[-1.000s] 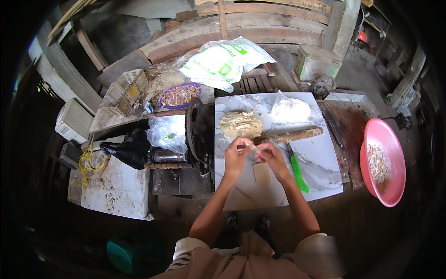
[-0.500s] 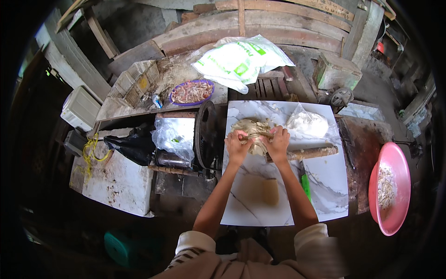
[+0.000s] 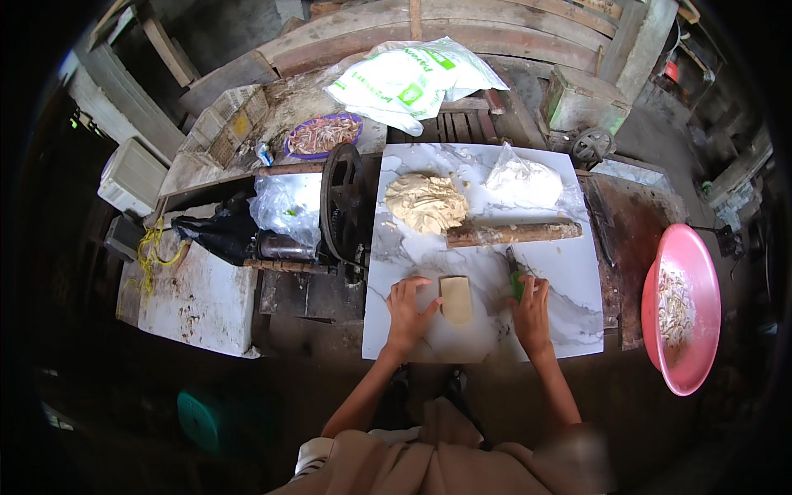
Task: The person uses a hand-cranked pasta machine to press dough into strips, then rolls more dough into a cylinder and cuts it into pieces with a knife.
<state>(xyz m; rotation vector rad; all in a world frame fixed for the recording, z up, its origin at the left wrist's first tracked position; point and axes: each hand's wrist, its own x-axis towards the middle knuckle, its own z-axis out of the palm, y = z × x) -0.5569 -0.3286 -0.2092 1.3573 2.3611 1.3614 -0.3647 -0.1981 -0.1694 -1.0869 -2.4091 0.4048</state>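
On the marble-patterned board (image 3: 396,330), my left hand (image 3: 407,315) is spread beside the left edge of a flat rectangular piece of dough (image 3: 455,302), with nothing in it. My right hand (image 3: 532,315) has its fingers curled around the green handle of a knife (image 3: 516,285), whose blade points away from me. A large wrinkled lump of dough (image 3: 425,203) rests at the board's far left. To the right of it lies a wooden rolling pin (image 3: 516,235) with dough stuck on it. Farther back is a clear plastic bag of white powder (image 3: 525,181).
A pink basin (image 3: 681,309) with pale strips stands at the right. On the left are a machine wheel (image 3: 340,202) and a plastic-covered machine (image 3: 285,206). Behind are a purple-rimmed tray (image 3: 323,136) of strips, a white-green sack (image 3: 417,82) and a wire basket (image 3: 227,128).
Both hands have left the dough lump and come nearer to me. My left hand has opened beside the flat dough piece; my right hand has closed on the knife handle. The view has shifted.
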